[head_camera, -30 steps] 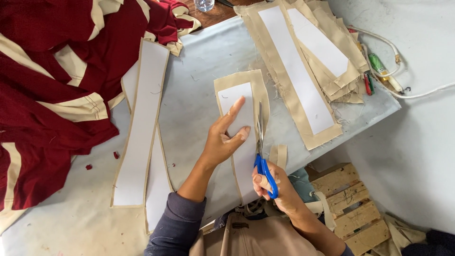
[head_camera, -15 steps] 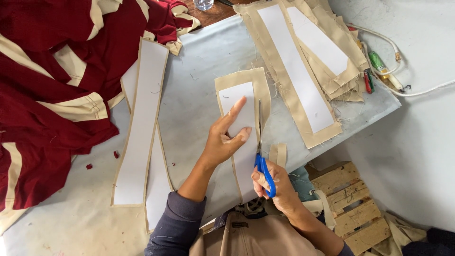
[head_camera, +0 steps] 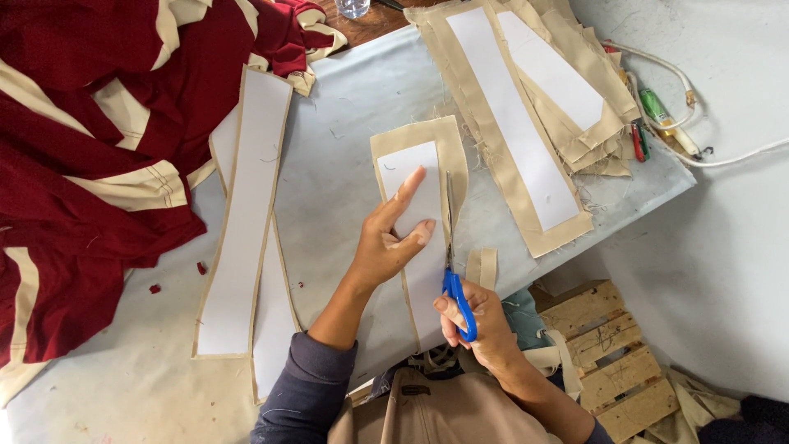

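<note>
Tan fabric strip [head_camera: 427,140] with white interfacing lies near table's front edge [head_camera: 526,275], bare grey top to its left. Left hand [head_camera: 393,238] open, flat on strip. Right hand [head_camera: 481,321] closed around blue-handled scissors [head_camera: 454,275], blades along strip's right margin.

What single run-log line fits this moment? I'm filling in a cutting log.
left hand: flat on tan fabric piece | right hand: holds blue-handled scissors | blades along white backing's right edge

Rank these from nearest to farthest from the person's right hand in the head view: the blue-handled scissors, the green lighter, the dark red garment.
1. Blue-handled scissors: gripped in the right hand.
2. Green lighter: upper right, by the table's edge.
3. Dark red garment: far left, heaped across the table.
</note>
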